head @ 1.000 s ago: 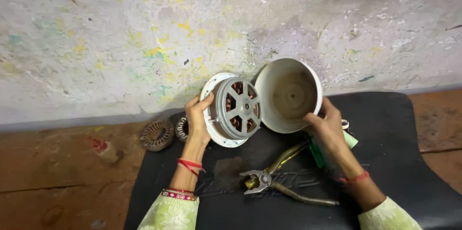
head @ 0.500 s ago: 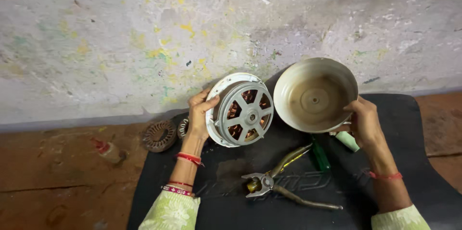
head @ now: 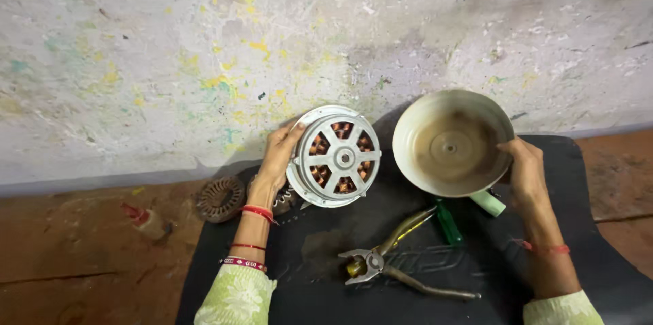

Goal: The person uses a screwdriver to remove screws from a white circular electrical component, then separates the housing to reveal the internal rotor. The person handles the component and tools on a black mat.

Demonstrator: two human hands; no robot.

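Right, you're mid-teardown on a fan motor, with the two halves apart. Your left hand (head: 277, 156) holds the motor body (head: 334, 156) on edge at its 9 o'clock rim, fingers wrapped around the rim, spoked face and copper windings toward you. Your right hand (head: 525, 174) grips the bowl-shaped end cover (head: 451, 142) at its 3 o'clock edge, fingers curled over the lip, hollow side facing the camera. The cover sits at 3 o'clock of the motor body, near it but not touching.

Both parts stand over the far side of the black rubber mat (head: 326, 264), close to the paint-flecked wall (head: 204, 46). Pliers (head: 398, 269) lie on the mat at 6 o'clock of the motor, jaws partly spread. A green-handled screwdriver (head: 449, 223) lies just under the cover, and a pale green cylinder (head: 488, 202) pokes out beside your right thumb. A loose wound stator ring (head: 220, 198) sits on the floor at 9 o'clock of your left wrist.

My read: separation step is done, so the next move needs a free hand. Set the cover down flat and clear of the tools, and keep the motor body steady on its rim meanwhile.
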